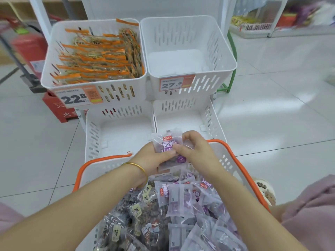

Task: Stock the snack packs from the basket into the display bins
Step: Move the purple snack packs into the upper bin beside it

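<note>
Both hands hold a small stack of purple snack packs [167,142] above the far end of the orange-rimmed white basket [101,160]. My left hand [154,158] grips the stack from below on the left. My right hand [192,147] pinches it from the right. The basket is full of several purple packs [181,200] on the right and dark packs [145,221] on the left. Ahead stand white display bins: the upper left bin [49,69] holds orange-edged packs, while the upper right bin [224,57], lower left bin [94,134] and lower right bin [208,115] look bare.
Price tags 22.8 [78,97] and 27.6 [176,83] hang on the upper bins. A red fire extinguisher [30,44] and its red box [56,107] stand at left. Another shelf [272,24] stands at the back right on the white tiled floor.
</note>
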Action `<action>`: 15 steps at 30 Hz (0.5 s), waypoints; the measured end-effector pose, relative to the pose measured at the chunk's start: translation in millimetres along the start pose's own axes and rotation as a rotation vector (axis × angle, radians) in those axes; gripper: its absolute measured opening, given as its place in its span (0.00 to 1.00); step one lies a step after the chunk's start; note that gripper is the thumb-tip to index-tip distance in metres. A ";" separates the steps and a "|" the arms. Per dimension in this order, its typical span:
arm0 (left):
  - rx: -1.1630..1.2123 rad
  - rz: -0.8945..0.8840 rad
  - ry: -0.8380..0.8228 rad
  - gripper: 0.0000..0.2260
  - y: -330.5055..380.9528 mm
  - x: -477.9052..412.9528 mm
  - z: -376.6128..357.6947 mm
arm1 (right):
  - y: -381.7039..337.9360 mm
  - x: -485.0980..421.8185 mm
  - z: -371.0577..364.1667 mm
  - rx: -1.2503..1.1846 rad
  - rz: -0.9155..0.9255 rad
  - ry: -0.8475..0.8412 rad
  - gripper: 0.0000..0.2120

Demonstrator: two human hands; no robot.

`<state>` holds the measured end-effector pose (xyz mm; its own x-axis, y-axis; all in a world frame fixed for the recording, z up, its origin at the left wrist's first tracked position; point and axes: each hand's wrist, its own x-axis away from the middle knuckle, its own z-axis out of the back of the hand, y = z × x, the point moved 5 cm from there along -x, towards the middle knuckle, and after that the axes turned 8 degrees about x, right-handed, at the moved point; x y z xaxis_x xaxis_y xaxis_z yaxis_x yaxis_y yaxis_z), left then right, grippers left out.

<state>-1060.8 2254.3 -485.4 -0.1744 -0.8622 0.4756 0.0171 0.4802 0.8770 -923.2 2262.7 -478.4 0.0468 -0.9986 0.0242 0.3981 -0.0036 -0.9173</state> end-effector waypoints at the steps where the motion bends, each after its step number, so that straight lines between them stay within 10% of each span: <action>1: 0.063 -0.014 -0.014 0.12 4.0 2.0 -0.2 | -3.1 -0.9 -0.1 -0.046 -0.040 -0.011 0.10; 6: 0.199 -0.011 -0.051 0.07 25.6 12.3 10.2 | -21.0 -11.6 12.9 -0.456 -0.408 -0.115 0.14; 15: 0.281 -0.043 -0.090 0.06 59.9 22.5 26.6 | -73.7 -24.4 23.1 -0.335 -0.263 -0.415 0.16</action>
<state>-1090.0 2267.9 -424.1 -0.2558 -0.8709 0.4197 -0.2630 0.4804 0.8367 -932.5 2288.6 -402.2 0.3668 -0.8581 0.3594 0.1369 -0.3324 -0.9332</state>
